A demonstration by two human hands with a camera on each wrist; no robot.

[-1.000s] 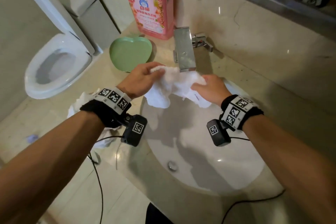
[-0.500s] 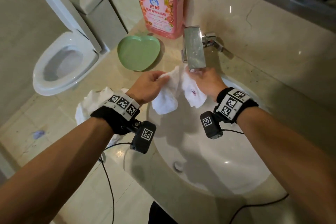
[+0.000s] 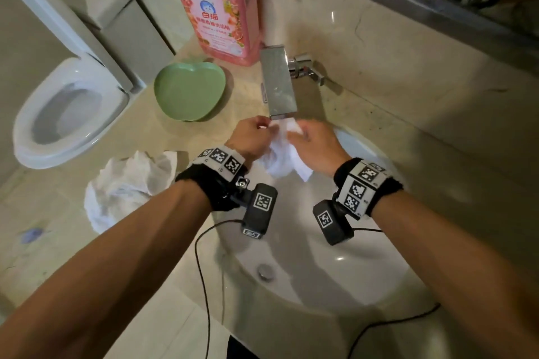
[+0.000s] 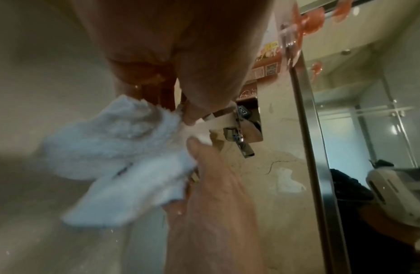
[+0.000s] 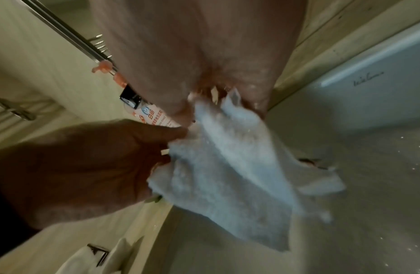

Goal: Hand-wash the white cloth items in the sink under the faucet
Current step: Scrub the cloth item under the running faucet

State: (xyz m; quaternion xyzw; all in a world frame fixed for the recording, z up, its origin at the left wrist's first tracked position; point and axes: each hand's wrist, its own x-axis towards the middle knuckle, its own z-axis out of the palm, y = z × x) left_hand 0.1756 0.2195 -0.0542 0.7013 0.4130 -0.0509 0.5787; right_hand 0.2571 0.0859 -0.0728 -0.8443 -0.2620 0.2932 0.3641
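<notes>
Both hands pinch white cloth [image 3: 281, 159] just under faucet [image 3: 278, 86] spout, above sink [image 3: 335, 265]: left hand [image 3: 252, 137] and right hand [image 3: 313, 143] fingers clenched on top edge. Risks, judged: wet cloth slipping into basin; splash reaching bench [image 3: 140, 242], second white cloth [image 3: 125, 183] heaped there.

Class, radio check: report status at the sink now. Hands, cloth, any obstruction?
Left hand and right hand both grip the small white terry cloth, bunched under the square chrome faucet. Cloth hangs above the white basin. Nothing in the way.
</notes>
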